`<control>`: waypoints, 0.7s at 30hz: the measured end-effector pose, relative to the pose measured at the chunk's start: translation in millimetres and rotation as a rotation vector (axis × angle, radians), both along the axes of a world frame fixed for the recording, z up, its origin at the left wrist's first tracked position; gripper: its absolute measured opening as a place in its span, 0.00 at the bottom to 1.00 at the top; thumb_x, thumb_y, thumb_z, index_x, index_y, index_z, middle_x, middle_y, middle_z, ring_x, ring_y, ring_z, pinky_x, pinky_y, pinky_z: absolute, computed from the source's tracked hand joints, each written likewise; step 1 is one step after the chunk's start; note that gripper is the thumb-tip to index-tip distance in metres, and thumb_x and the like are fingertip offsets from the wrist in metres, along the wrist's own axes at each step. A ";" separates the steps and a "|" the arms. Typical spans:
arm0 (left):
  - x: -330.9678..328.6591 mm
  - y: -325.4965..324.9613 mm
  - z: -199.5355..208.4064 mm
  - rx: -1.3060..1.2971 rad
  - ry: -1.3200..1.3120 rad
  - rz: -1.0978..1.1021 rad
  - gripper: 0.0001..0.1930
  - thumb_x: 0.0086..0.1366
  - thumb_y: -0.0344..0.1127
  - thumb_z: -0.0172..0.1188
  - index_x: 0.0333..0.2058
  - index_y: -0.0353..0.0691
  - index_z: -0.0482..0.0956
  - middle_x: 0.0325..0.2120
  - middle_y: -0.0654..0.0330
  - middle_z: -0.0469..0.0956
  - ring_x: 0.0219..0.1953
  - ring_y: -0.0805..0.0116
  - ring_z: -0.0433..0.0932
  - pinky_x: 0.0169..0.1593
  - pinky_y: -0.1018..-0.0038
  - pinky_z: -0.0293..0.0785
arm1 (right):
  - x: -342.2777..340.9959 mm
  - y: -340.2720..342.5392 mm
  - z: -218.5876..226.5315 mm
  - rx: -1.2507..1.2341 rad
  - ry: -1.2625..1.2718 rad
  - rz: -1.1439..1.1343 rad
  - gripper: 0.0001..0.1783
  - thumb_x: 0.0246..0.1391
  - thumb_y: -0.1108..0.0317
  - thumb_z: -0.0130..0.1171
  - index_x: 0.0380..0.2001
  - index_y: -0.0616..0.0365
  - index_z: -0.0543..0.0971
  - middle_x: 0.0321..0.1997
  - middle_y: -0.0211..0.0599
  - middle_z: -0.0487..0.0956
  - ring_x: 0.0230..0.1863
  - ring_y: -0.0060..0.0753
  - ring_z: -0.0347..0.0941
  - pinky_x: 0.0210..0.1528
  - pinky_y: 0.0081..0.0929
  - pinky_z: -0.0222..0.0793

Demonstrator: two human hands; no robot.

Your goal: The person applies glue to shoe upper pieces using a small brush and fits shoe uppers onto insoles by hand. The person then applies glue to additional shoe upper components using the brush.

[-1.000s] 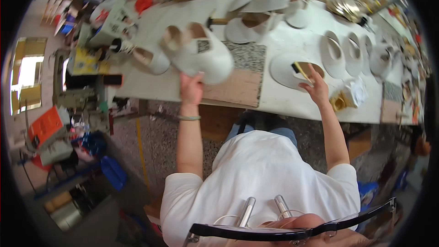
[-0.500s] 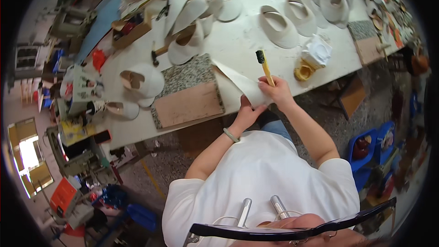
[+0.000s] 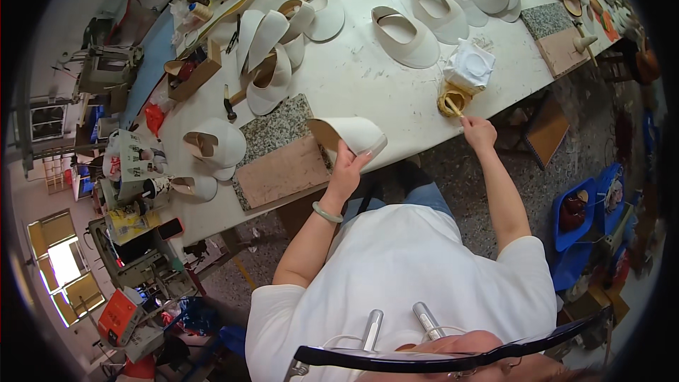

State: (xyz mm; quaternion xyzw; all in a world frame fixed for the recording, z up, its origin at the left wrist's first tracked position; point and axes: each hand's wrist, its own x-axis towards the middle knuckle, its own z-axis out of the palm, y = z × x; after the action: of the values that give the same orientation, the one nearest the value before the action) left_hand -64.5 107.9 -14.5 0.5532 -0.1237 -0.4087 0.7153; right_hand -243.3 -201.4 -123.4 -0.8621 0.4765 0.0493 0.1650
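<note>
A white shoe upper [image 3: 357, 133], curved and pale inside, is gripped near its lower edge by my left hand [image 3: 344, 177], over the table's front edge. To the right, my right hand [image 3: 479, 133] is closed on the handle end of a brush [image 3: 457, 109]. The brush's bristles are hidden inside a small yellow-crusted pot [image 3: 444, 105]. Right behind the pot stands a white, crumpled-looking container [image 3: 469, 67]. A speckled stone slab [image 3: 281, 122] with a pinkish board [image 3: 283, 173] on it lies left of the held upper.
Several white shoe uppers [image 3: 404, 39] stand along the back of the white table [image 3: 346, 92]. A hammer [image 3: 229, 103] lies by the slab, and a cardboard box [image 3: 196, 71] sits at the left. Another slab with a board [image 3: 564, 49] is at the right. Blue chairs [image 3: 574, 216] stand on the floor.
My right hand has moved right, and the brush it holds has gone bristles-first into the pot. My left hand has lifted and turned the shoe upper leftward, away from the right hand.
</note>
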 end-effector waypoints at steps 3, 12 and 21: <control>2.7 -4.6 -14.1 -0.039 0.036 0.002 0.24 0.63 0.24 0.51 0.57 0.34 0.56 0.51 0.56 0.68 0.55 0.69 0.66 0.59 0.73 0.59 | -6.6 -1.9 5.1 0.463 -0.244 -0.230 0.16 0.55 0.55 0.54 0.32 0.53 0.84 0.21 0.35 0.79 0.23 0.31 0.73 0.26 0.30 0.66; 13.0 -26.6 -5.8 -0.199 0.153 -0.030 0.24 0.64 0.25 0.51 0.58 0.40 0.57 0.51 0.59 0.69 0.53 0.70 0.69 0.55 0.71 0.66 | 55.4 114.6 116.2 0.378 -0.799 0.240 0.12 0.53 0.65 0.61 0.40 0.57 0.82 0.24 0.33 0.77 0.24 0.26 0.71 0.28 0.22 0.64; 51.5 12.5 43.6 -0.154 0.157 -0.062 0.24 0.64 0.26 0.51 0.58 0.40 0.57 0.51 0.58 0.69 0.53 0.68 0.70 0.55 0.70 0.68 | 119.8 87.5 117.0 0.472 -0.876 0.289 0.14 0.52 0.63 0.62 0.42 0.54 0.81 0.22 0.35 0.75 0.22 0.23 0.68 0.27 0.21 0.63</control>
State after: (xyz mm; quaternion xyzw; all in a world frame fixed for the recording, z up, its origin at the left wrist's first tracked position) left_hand -13.1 120.5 29.0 0.4589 -0.1152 -0.4622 0.7500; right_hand -123.5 -113.9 -6.4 -0.7982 0.2144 -0.1878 0.5307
